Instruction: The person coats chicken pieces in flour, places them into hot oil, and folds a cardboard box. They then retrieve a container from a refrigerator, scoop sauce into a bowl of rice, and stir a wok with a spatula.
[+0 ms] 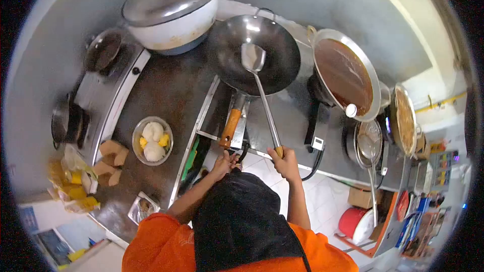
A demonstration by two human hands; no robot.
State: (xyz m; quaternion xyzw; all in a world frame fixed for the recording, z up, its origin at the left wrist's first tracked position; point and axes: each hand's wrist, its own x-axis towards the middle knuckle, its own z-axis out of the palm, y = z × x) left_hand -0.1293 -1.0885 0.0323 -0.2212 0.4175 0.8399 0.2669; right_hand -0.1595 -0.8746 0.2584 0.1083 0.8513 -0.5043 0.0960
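Note:
My right hand (285, 163) grips the wooden end of a long-handled wok spatula (265, 98). The spatula's broad metal blade rests inside a dark wok (222, 53), which looks bare apart from it. The wok sits on a burner, its wooden handle (230, 127) pointing toward me. Just below that handle, at the front of the burner (240, 133), is my left hand (223, 165) with its fingers bent together. What those fingers touch is too small to make out.
To the left stand a bowl (153, 141) of white balls and yellow pieces, brown cardboard pieces (110, 163) and a large lidded pot (174, 25). At right are a wide pan (343, 70) of brown liquid and a strainer (369, 138) over a pot.

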